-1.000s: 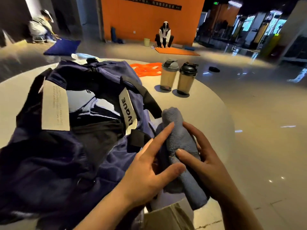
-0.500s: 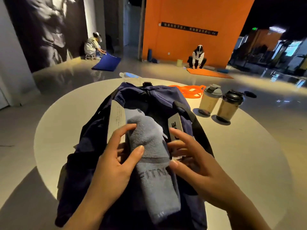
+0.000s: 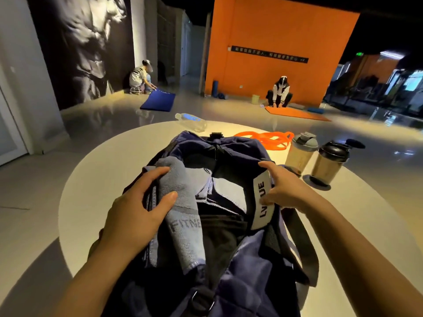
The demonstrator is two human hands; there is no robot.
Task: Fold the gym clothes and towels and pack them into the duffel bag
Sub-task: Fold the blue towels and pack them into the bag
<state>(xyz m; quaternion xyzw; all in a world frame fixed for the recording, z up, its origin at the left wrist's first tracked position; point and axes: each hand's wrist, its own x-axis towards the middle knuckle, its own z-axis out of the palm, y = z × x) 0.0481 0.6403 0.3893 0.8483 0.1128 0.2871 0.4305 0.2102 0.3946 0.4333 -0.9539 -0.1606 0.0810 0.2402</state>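
At centre frame, the left hand (image 3: 135, 211) has its grip wrapped round a rolled grey towel (image 3: 183, 202) at the open duffel bag's (image 3: 240, 259) left side, while the right hand (image 3: 283, 188) grips the bag's right edge.

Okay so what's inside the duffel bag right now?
In the open duffel bag, a rolled grey-blue towel under the left hand, plus dark and pale fabric. Anything deeper is covered. The right hand holds the rim.

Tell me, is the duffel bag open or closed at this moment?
Open. The duffel bag gapes at the top; the right hand holds one edge aside while the left hand grips the rolled grey towel at its mouth.
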